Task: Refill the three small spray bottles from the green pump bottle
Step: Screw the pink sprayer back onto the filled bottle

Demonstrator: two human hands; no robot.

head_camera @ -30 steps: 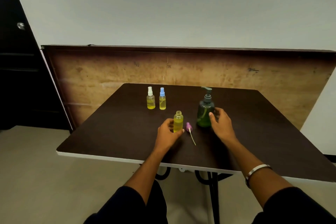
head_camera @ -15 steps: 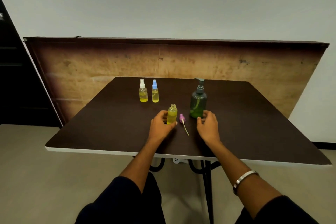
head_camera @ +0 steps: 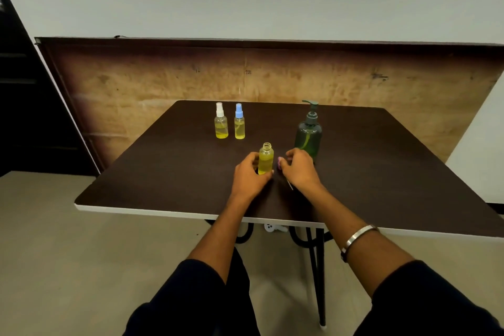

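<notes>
On the surface (head_camera: 169, 172), left hand (head_camera: 249, 176) grips the uncapped spray bottle (head_camera: 266, 159) (upright). Right hand (head_camera: 298, 169) pinches the pink sprayer cap (head_camera: 279, 163) beside it.

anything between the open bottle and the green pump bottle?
Head view: the right hand sits in that gap, its fingertips on the pink spray cap, right beside the open bottle. The green pump bottle stands just behind the hand.
</notes>
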